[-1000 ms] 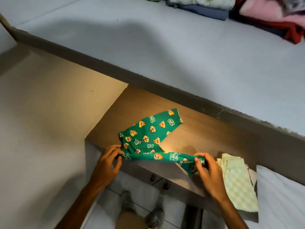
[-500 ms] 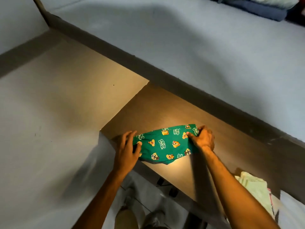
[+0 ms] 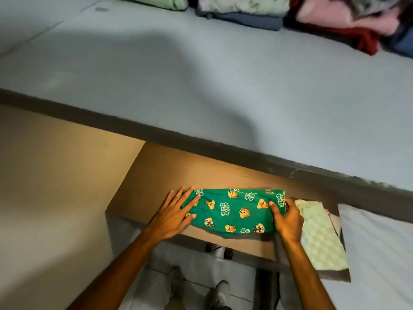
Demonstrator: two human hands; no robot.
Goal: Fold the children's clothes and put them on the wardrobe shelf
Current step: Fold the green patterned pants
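Observation:
A green children's garment [image 3: 234, 211] printed with cartoon chipmunks lies folded in a flat band on the brown wardrobe shelf [image 3: 169, 175], its front edge hanging slightly over the shelf's lip. My left hand [image 3: 176, 213] rests flat with fingers spread on the garment's left end. My right hand [image 3: 287, 219] pinches the right end between thumb and fingers. A folded pale green checked cloth [image 3: 319, 238] lies on the shelf just right of my right hand.
A grey shelf [image 3: 201, 81] runs above, with folded clothes stacked at its back: green [image 3: 156, 1], blue and pale [image 3: 243, 12], pink and red [image 3: 348, 21]. A white panel [image 3: 380, 253] stands at the right. My feet [image 3: 201, 289] show on the floor below.
The garment went from a spread V shape held at its near edge to a flat folded band. My left hand opened flat on it; the view shifted to show the upper stacks.

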